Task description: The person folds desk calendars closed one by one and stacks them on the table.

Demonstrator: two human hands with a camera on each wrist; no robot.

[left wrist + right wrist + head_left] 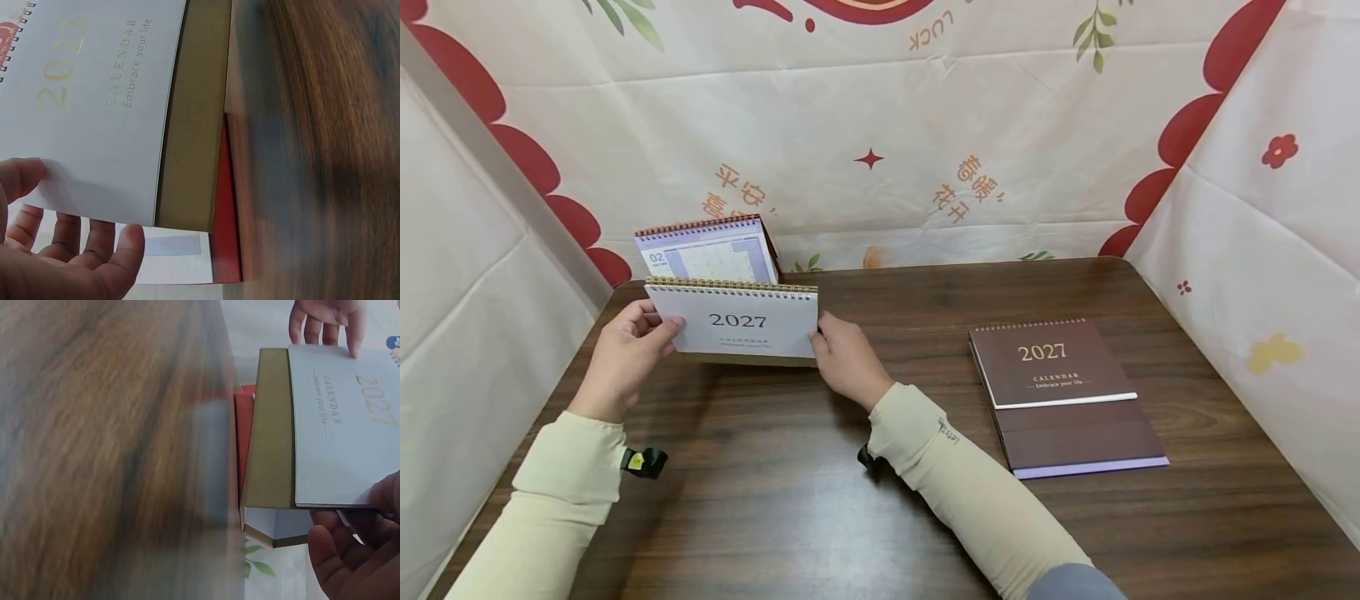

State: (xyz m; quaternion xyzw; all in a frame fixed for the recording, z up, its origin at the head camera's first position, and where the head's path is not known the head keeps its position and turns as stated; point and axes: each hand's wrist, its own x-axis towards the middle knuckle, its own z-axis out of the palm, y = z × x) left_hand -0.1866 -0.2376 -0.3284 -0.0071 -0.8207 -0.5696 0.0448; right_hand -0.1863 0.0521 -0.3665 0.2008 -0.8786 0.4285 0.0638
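Both hands hold a white desk calendar marked 2027, with a gold spiral binding and an olive-gold stand, standing tilted at the table's far left. My left hand pinches its left edge, thumb on the white cover and fingers behind. On the opposite edge, my right hand grips with the thumb in front and fingers behind. Just behind it stands a second desk calendar with a purple-and-white page reading 02; its red base shows in the left wrist view. The white calendar hides its lower part.
A brown 2027 calendar lies folded on the right side of the dark wooden table. White printed cloth hangs along the back and both sides, close behind the standing calendars.
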